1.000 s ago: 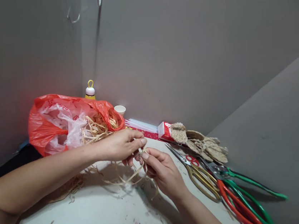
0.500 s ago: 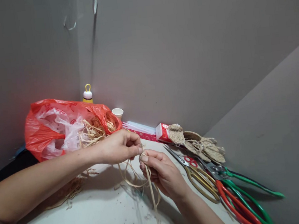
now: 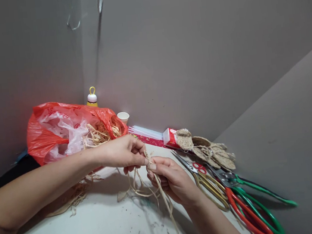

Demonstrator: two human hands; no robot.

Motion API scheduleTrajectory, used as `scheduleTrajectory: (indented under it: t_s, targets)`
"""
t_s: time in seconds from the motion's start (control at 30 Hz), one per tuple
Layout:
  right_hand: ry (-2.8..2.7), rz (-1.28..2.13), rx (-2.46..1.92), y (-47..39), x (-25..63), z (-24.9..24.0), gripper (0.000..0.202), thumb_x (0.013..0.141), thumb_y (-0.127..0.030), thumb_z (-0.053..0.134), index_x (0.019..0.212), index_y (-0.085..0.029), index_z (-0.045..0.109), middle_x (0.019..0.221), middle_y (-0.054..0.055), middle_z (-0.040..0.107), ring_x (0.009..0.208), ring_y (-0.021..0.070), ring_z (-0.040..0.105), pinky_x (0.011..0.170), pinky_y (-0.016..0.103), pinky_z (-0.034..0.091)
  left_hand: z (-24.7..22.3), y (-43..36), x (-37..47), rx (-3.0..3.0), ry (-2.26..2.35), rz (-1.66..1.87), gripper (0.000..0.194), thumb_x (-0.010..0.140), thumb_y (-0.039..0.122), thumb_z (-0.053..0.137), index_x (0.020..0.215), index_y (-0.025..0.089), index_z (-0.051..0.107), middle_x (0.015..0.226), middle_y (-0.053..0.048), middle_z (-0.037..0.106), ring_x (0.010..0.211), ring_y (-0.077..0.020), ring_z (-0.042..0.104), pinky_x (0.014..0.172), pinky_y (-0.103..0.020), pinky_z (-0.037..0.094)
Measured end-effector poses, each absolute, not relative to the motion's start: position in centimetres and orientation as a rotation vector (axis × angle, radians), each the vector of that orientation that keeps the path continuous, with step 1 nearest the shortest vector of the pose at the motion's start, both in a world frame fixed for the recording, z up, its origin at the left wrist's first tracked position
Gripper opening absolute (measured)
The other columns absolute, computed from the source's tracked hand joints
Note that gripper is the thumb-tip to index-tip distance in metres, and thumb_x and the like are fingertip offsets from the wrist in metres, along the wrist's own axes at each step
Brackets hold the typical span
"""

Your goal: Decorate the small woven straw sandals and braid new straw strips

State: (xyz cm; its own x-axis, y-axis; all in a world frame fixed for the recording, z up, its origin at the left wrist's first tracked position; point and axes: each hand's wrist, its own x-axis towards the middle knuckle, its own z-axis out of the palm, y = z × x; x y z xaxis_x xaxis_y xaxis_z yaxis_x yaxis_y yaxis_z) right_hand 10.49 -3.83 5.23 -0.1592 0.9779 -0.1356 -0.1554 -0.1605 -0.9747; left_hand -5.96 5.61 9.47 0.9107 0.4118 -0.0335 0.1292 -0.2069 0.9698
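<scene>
Pale straw-coloured strands (image 3: 162, 195) hang down from between my two hands over the white tabletop. My left hand (image 3: 130, 153) pinches the top of the strands, where a short twisted or braided piece rises above the fingertips. Just to its right, my right hand (image 3: 166, 174) has thumb and fingers closed on the same strands, its fingertips almost touching the left ones. Looser loops droop below my left hand. The fingers hide the exact crossing of the strands.
A red plastic bag (image 3: 47, 142) with straw strands lies at the left, before a yellow-capped bottle (image 3: 92, 98) and a paper cup (image 3: 123, 117). Rightward are a red-white box (image 3: 170, 138), woven pieces (image 3: 219, 155), gold-handled scissors (image 3: 212, 191), and red- (image 3: 247, 215) and green-handled tools (image 3: 266, 191).
The hanging strands have swung toward the lower right, and the loops below my left hand have shifted. More of the twisted piece shows above my fingertips. Both hands keep their hold.
</scene>
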Motion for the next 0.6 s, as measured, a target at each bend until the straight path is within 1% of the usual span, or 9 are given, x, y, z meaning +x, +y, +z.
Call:
scheduleTrajectory:
  t_s: [0.13,0.27,0.37,0.43,0.5,0.6]
  targets:
    - [-1.299,1.445,-1.183,-4.0,11.1,5.5,0.029,0.079,-0.039,0.061,0.063,-0.017,0.052,0.048,-0.009,0.031,0.042,0.0053,0.019,0.042,0.021,0.015,9.3,5.8,-5.9,1.743,0.39,0.201,0.01,0.073,0.023,0.061,0.068,0.016,0.057,0.05,0.006,0.048,0.04,-0.0063,0.042,0.04,-0.018,0.033]
    - [-1.58,1.147,-1.308,-4.1,11.3,6.1,0.029,0.086,-0.038,0.053,0.067,-0.016,0.055,0.054,-0.007,0.034,0.049,0.0074,0.026,0.046,0.022,0.022,9.0,5.6,-5.5,1.669,0.446,0.233,0.012,0.07,0.026,0.064,0.068,0.016,0.057,0.046,0.007,0.046,0.038,-0.0056,0.037,0.036,-0.017,0.027]
    - [-1.699,0.92,-1.382,-4.2,11.2,6.6,0.027,0.087,-0.035,0.051,0.066,-0.016,0.053,0.06,-0.005,0.036,0.055,0.009,0.03,0.051,0.022,0.026,8.9,5.2,-5.2,1.684,0.528,0.307,0.01,0.068,0.024,0.062,0.067,0.016,0.056,0.045,0.008,0.042,0.037,-0.0051,0.032,0.036,-0.018,0.023]
    - [-1.726,0.807,-1.422,-4.2,11.0,6.9,0.028,0.087,-0.033,0.05,0.065,-0.017,0.05,0.06,-0.005,0.033,0.056,0.0093,0.029,0.05,0.023,0.025,8.9,5.0,-5.0,1.74,0.562,0.382,0.006,0.068,0.02,0.06,0.068,0.015,0.057,0.049,0.008,0.043,0.041,-0.0048,0.033,0.039,-0.018,0.024]
    - [-1.74,0.743,-1.445,-4.2,10.8,7.0,0.024,0.087,-0.032,0.049,0.068,-0.017,0.051,0.061,-0.005,0.031,0.055,0.0094,0.028,0.05,0.023,0.025,8.7,4.9,-4.9,1.796,0.565,0.448,0.003,0.067,0.017,0.057,0.068,0.014,0.057,0.054,0.007,0.046,0.047,-0.0052,0.036,0.044,-0.018,0.026]
    - [-1.737,0.683,-1.439,-4.2,10.7,7.0,0.017,0.087,-0.03,0.05,0.078,-0.016,0.057,0.063,-0.004,0.038,0.056,0.0098,0.032,0.052,0.023,0.028,8.5,4.9,-4.8,1.819,0.539,0.495,0.003,0.067,0.018,0.056,0.068,0.014,0.056,0.057,0.006,0.048,0.051,-0.0063,0.038,0.048,-0.02,0.029]
